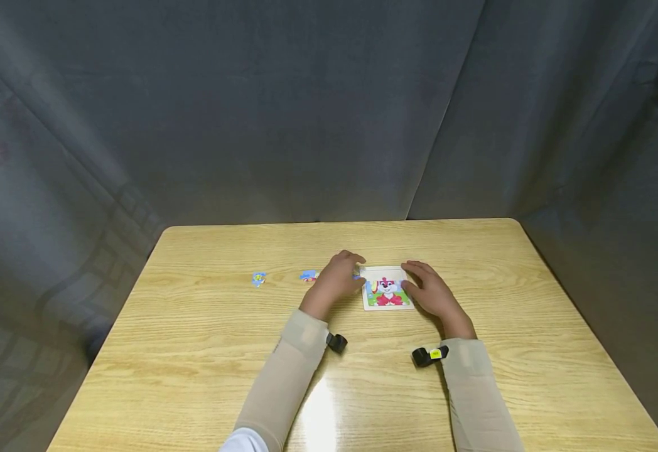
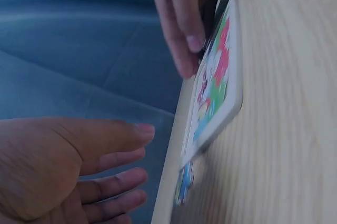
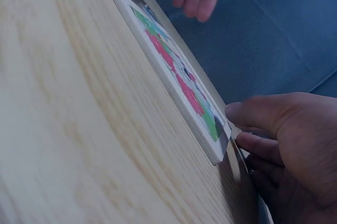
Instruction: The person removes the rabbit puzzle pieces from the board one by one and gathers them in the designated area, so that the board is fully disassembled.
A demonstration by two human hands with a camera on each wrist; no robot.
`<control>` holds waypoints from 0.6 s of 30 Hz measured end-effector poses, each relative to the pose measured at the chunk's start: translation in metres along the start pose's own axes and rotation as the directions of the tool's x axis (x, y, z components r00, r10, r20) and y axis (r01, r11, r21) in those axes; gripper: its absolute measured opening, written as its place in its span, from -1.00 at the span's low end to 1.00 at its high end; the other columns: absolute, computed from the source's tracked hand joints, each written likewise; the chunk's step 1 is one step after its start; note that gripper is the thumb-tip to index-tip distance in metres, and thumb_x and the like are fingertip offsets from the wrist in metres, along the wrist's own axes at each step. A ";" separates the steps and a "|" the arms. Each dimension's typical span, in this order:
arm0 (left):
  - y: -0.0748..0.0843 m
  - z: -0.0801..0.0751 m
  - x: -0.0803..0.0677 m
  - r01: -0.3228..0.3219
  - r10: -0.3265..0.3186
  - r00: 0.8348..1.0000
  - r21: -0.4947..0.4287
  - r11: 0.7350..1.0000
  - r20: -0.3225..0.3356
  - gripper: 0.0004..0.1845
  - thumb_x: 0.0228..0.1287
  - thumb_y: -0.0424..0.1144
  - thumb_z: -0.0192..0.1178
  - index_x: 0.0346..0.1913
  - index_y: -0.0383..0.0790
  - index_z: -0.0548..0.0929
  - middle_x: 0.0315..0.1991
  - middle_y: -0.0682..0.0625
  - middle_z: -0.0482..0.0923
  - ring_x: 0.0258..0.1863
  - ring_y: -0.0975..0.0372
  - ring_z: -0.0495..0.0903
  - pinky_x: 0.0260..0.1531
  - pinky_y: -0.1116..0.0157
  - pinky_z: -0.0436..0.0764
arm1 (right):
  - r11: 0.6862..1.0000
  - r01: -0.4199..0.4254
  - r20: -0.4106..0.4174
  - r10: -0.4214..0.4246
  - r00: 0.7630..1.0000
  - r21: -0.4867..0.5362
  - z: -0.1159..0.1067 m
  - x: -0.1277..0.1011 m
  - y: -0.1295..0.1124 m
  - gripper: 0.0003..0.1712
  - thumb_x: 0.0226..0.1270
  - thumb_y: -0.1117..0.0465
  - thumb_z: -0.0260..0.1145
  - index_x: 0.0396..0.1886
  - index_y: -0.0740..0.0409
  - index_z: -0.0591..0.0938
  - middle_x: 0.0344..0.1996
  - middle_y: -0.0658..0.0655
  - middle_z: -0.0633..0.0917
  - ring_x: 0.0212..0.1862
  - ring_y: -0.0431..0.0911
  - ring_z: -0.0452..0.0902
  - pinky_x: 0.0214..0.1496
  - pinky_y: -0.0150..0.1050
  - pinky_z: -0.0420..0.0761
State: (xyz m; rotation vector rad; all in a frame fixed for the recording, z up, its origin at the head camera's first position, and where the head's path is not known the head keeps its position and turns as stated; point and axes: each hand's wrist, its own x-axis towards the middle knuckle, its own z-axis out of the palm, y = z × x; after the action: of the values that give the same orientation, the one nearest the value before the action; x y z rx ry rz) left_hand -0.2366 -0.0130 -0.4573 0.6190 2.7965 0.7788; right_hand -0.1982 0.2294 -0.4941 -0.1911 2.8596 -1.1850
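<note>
**Both hands flanking the puzzle board, nothing gripped yet**

I'm looking down at a small white-framed puzzle board point(image 1: 387, 293) lying flat on the wooden table point(image 1: 204, 351), near the middle. Cartoon picture in red, green and pink showing on top.

My left hand point(image 1: 336, 276) is sitting just beside the board's left edge, fingers loosely extended and holding nothing, going by the left wrist view. My right hand point(image 1: 432, 290) is resting at the right edge, thumb point(image 3: 247, 114) touching the near corner, other fingers relaxed below; not clamping it.

Two loose blue pieces point(image 1: 258, 279) point(image 1: 308, 275) are lying to the left, apart from the board; a third seems to be peeking out by my left fingers.

Handling guess: board is looking thin, stiff and light, probably wood or card. Sitting flush on a glossy top, so it's likely sliding rather than lifting. I'm judging the best hold is pinching opposite edges, or dragging a corner up first. Inset pieces could drop out if I'm tilting it.
</note>
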 end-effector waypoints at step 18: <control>0.028 0.020 -0.005 -0.023 0.004 0.994 0.174 0.984 0.106 -0.39 0.22 -0.06 0.35 0.30 -0.19 0.50 0.25 -0.08 0.40 0.22 0.07 0.39 0.12 0.19 0.51 | 0.997 0.033 -0.002 -0.033 0.999 -0.063 0.006 0.000 -0.014 -0.35 0.40 0.03 0.26 0.37 0.26 0.40 0.40 0.37 0.21 0.41 0.32 0.04 0.35 0.30 0.14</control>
State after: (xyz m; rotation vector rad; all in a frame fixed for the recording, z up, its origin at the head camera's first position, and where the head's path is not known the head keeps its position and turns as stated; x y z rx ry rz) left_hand -0.2168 0.0162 -0.4594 0.6866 2.7853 0.4900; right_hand -0.1961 0.2150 -0.4885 -0.2401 2.9096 -1.1020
